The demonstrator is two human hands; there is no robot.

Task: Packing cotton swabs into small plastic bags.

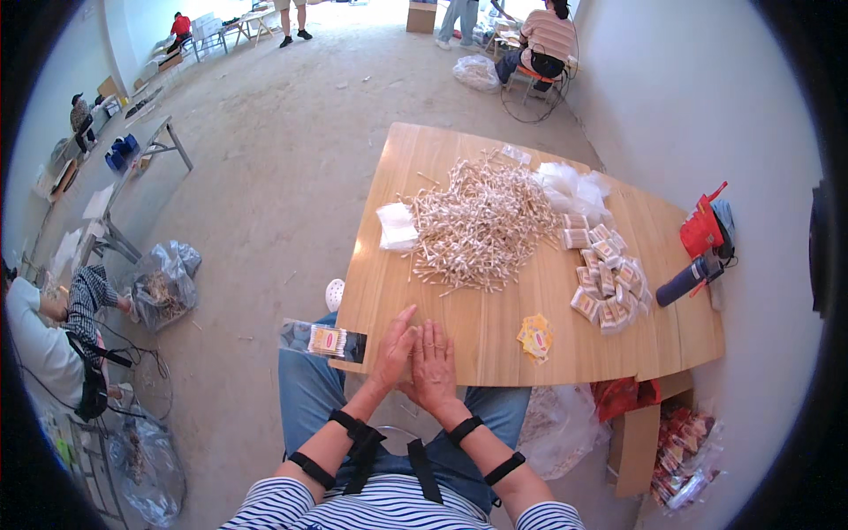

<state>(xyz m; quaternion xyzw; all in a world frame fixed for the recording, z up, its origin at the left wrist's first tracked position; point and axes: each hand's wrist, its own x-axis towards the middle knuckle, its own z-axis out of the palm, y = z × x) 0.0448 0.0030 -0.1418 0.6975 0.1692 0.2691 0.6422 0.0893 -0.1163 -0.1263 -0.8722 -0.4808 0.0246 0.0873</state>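
My left hand [394,352] and my right hand [433,365] lie side by side, touching, at the near edge of the wooden table [477,340]. The right hand's fingers are stretched out flat, back upward. The left hand is turned on its side with its fingers extended. Whether anything lies under or between the palms is hidden. Left of them, a clear bag [329,339] of cotton swabs with a label sits at the table corner. Beyond the hands spreads a large heap of loose cotton swabs [481,225]. To the right lie several yellow label cards [535,338].
Filled swab packets [609,278] are piled at the right, near clear plastic bags [572,187]. White sheets [397,227] lie left of the heap. A dark blue bottle [685,281] and red bag [702,228] stand by the wall. Below is an open cardboard box [634,450]. Other people sit around the room.
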